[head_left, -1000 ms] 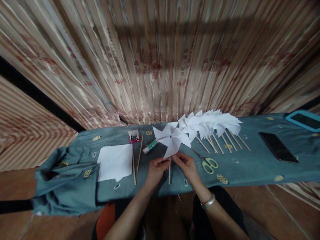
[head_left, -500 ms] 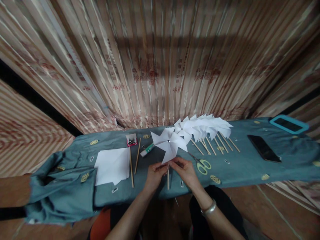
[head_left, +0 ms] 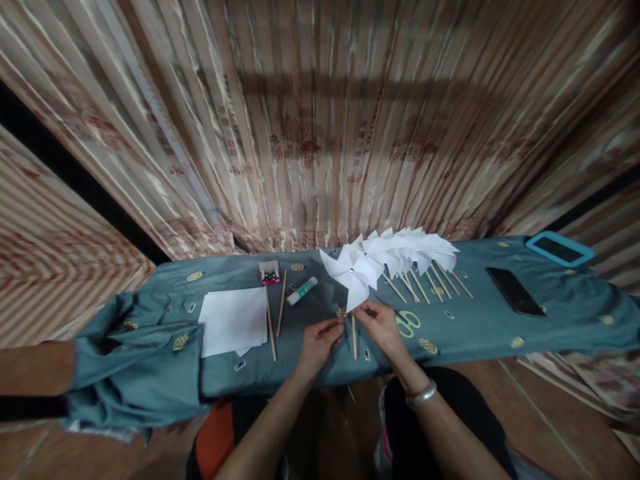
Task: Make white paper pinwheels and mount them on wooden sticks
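Note:
A white paper pinwheel (head_left: 353,275) on a wooden stick (head_left: 354,337) lies on the teal cloth (head_left: 150,313), its head beside a row of several finished pinwheels (head_left: 413,250). My right hand (head_left: 383,327) is closed, pinching the stick just under the pinwheel's head. My left hand (head_left: 320,337) rests a little left of the stick, its fingertips pinched together; I cannot make out anything in them. Green-handled scissors (head_left: 409,323) lie just right of my right hand.
Left of my hands lie two loose sticks (head_left: 271,323), a glue stick (head_left: 303,291), a small pink box (head_left: 269,273) and a stack of white paper (head_left: 235,320). A black phone (head_left: 515,291) and a teal-cased device (head_left: 560,248) lie at the right. A striped curtain hangs behind.
The pinwheel has moved right and away from me, up against the row of finished ones. My left hand has come off the stick; my right hand still pinches it.

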A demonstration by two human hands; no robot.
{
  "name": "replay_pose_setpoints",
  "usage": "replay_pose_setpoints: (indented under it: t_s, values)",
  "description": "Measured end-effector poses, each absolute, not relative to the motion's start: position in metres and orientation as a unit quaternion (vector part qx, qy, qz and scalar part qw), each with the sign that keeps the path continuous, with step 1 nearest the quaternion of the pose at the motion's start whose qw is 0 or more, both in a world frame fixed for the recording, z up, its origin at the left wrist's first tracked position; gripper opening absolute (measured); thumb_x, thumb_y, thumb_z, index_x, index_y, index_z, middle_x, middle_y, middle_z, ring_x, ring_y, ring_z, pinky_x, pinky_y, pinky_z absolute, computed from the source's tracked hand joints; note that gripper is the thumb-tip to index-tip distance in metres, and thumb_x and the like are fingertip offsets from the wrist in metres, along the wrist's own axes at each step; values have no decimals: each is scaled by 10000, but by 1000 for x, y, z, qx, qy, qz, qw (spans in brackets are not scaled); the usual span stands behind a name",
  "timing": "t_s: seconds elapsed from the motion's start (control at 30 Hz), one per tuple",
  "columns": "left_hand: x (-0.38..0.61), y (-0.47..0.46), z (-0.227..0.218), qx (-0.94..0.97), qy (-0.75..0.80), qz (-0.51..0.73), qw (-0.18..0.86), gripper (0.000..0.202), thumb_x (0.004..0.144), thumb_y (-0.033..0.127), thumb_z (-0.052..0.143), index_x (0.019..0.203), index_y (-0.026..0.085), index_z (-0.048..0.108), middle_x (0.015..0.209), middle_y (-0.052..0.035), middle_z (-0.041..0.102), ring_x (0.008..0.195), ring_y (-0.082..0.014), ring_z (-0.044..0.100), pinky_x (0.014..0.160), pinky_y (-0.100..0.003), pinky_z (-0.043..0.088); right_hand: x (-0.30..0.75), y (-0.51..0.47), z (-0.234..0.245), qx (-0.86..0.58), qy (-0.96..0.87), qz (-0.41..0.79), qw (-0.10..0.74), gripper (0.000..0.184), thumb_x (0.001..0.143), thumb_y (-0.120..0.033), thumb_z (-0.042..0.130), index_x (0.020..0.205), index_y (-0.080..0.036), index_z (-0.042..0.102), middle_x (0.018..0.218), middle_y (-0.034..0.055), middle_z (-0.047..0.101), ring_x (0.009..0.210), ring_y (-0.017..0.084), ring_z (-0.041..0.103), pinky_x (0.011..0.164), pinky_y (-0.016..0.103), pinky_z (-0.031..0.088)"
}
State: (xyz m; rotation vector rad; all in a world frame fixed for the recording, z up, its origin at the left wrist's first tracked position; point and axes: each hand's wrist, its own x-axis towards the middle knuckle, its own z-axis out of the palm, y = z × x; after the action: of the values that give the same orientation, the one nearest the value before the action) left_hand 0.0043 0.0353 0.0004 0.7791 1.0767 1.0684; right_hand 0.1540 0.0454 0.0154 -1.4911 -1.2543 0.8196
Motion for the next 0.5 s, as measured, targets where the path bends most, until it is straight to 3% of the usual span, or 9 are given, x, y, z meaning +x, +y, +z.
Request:
replay_pose_setpoints:
  t_s: [0.17, 0.3, 0.5]
  values:
    - [-11, 33, 0, 358, 471, 459, 662, 317, 472, 391, 837, 695, 173, 784, 533, -17, 646, 486, -103, 483, 524, -245, 403, 189, 76, 31, -693, -610, 147, 356, 184, 736, -315, 588, 624, -215, 695, 732, 30, 721, 684, 204, 649, 663, 305, 472]
    - [-21, 31, 2, 385, 467, 457, 652, 284, 516, 372, 820, 712, 171, 784, 551, -12, 643, 504, -109, 494, 543, -245, 408, 207, 108, 36, -726, -616, 72, 299, 146, 732, -249, 608, 669, -209, 733, 1055, 99, 729, 955, 260, 660, 840, 348, 470]
    - [-26, 28, -1, 416, 459, 462, 635, 261, 564, 380, 796, 720, 172, 782, 563, -12, 624, 513, -115, 486, 536, -248, 393, 214, 135, 20, -748, -634, 12, 195, 167, 765, -246, 618, 724, -172, 762, 1108, 153, 710, 1023, 289, 644, 929, 370, 443]
